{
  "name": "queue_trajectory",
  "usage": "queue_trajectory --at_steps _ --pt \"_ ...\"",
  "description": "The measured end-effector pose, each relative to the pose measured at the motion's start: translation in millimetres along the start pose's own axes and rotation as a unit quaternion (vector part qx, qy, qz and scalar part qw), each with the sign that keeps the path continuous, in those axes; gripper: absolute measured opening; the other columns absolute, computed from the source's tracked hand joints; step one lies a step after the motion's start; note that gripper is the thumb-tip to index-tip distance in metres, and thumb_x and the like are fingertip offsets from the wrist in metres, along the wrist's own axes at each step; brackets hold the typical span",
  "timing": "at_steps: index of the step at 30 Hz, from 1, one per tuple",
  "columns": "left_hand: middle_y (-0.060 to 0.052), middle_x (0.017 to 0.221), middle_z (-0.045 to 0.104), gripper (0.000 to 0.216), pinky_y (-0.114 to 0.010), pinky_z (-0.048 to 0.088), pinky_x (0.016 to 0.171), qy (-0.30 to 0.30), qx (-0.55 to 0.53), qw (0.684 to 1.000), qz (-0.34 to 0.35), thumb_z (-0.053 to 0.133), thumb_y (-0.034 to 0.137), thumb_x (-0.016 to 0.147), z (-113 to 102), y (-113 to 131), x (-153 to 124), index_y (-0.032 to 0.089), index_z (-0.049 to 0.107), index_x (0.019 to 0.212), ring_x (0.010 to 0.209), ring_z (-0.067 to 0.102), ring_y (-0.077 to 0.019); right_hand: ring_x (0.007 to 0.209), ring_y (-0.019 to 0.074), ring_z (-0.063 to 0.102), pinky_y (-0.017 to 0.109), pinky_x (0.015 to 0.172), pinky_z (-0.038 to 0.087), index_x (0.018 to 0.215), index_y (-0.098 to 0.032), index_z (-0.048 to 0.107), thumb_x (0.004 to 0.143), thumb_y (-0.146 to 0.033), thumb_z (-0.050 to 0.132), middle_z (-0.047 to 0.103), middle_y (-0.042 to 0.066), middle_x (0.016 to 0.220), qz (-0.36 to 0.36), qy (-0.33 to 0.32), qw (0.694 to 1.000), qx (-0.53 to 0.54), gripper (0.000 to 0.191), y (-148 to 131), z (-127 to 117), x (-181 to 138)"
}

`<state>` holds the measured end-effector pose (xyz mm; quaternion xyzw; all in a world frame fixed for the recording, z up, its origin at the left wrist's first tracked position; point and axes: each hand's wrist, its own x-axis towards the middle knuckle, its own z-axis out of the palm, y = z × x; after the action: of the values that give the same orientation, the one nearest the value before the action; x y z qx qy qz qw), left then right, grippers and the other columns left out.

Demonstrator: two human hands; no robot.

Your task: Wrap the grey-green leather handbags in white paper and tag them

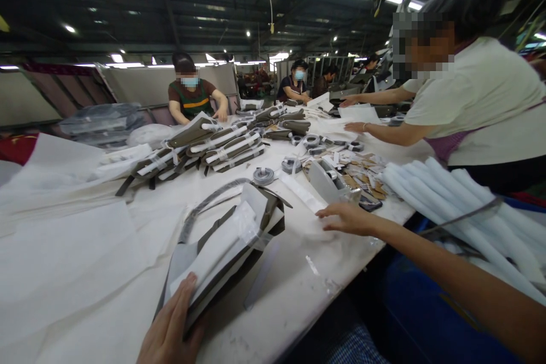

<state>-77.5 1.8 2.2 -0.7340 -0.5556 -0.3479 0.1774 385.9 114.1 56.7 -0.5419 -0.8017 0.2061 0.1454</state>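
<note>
One paper-wrapped bundle (230, 244) of grey pieces lies on the table (290, 290), my left hand (170, 327) pinching its near end. I judge it light, floppy and slippery, best held across the wrapped middle. My right hand (347, 219) rests open near the tape dispenser (330, 182).
</note>
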Motion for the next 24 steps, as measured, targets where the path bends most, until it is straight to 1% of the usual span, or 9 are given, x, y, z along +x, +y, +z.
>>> queue_trajectory --at_steps 3,7,9,13,16,19,21,22,24 --pt "-0.005 0.135 0.062 0.066 -0.038 0.052 0.099 -0.002 -0.001 1.0 -0.001 0.056 0.023 0.095 -1 1 1 0.032 0.028 0.154 0.111 0.066 -0.0252 0.107 0.028 0.066 0.04 0.1 0.045 0.106 -0.027 0.077 0.081 -0.05 0.07 0.075 0.006 0.112 -0.019 -0.02 1.0 -0.005 0.035 -2 2 -3" --pt "-0.004 0.134 0.063 0.066 -0.037 0.053 0.098 -0.003 -0.001 1.0 -0.001 0.055 0.023 0.095 -2 3 2 0.033 0.026 0.154 0.11 0.067 -0.0246 0.103 0.0239 0.068 0.045 0.114 0.031 0.092 -0.03 0.079 0.087 -0.039 0.066 0.077 0.003 0.104 -0.081 -0.03 0.996 -0.013 0.017 -4 -1 -6" --pt "-0.004 0.134 0.063 0.066 -0.037 0.053 0.098 -0.003 0.005 1.0 -0.002 0.056 0.024 0.095 -2 3 1 0.033 0.027 0.154 0.11 0.067 -0.0249 0.1 0.022 0.069 0.047 0.118 0.026 0.09 -0.031 0.078 0.09 -0.036 0.062 0.077 0.001 0.102 -0.091 0.005 0.996 -0.002 0.017 -9 -1 -10" --pt "-0.004 0.135 0.062 0.065 -0.035 0.051 0.1 -0.002 0.005 1.0 -0.004 0.056 0.024 0.096 -2 2 0 0.033 0.028 0.153 0.111 0.066 -0.0239 0.103 0.0253 0.07 0.049 0.118 0.03 0.098 -0.031 0.077 0.089 -0.039 0.062 0.077 0.003 0.107 -0.054 0.128 0.989 0.047 0.019 -23 4 -29" --pt "-0.004 0.135 0.062 0.064 -0.034 0.05 0.099 -0.001 0.007 1.0 -0.008 0.056 0.024 0.096 -1 1 -2 0.032 0.029 0.153 0.11 0.066 -0.0238 0.108 0.0276 0.069 0.054 0.118 0.032 0.101 -0.032 0.076 0.09 -0.039 0.06 0.075 0.003 0.111 -0.031 0.168 0.982 0.081 0.021 -36 17 -52" --pt "-0.004 0.136 0.061 0.063 -0.035 0.05 0.098 -0.007 0.005 1.0 -0.01 0.056 0.026 0.096 0 1 -2 0.032 0.03 0.153 0.111 0.066 -0.0247 0.113 0.0268 0.067 0.058 0.118 0.03 0.103 -0.036 0.076 0.092 -0.034 0.057 0.074 0.002 0.115 -0.041 0.147 0.984 0.095 0.022 -52 34 -76" --pt "-0.004 0.138 0.06 0.064 -0.035 0.05 0.099 -0.011 0.007 1.0 -0.019 0.056 0.025 0.096 -1 2 -2 0.033 0.029 0.153 0.112 0.065 -0.0245 0.114 0.0244 0.067 0.057 0.117 0.033 0.107 -0.04 0.074 0.093 -0.031 0.054 0.073 0.0 0.116 -0.055 0.117 0.986 0.103 0.026 -67 44 -90" --pt "-0.003 0.138 0.06 0.064 -0.035 0.05 0.1 -0.012 0.008 1.0 -0.025 0.056 0.024 0.096 -2 3 -2 0.033 0.029 0.153 0.113 0.065 -0.0243 0.113 0.0228 0.067 0.054 0.116 0.035 0.109 -0.042 0.073 0.094 -0.03 0.054 0.074 -0.001 0.115 -0.065 0.082 0.988 0.112 0.027 -75 47 -97" --pt "-0.003 0.138 0.06 0.064 -0.035 0.049 0.101 -0.013 0.006 0.999 -0.032 0.056 0.022 0.096 -3 5 -1 0.034 0.029 0.153 0.115 0.064 -0.0239 0.112 0.0209 0.067 0.05 0.117 0.036 0.117 -0.045 0.069 0.094 -0.033 0.057 0.074 -0.003 0.115 -0.082 -0.02 0.987 0.134 0.028 -89 50 -106"
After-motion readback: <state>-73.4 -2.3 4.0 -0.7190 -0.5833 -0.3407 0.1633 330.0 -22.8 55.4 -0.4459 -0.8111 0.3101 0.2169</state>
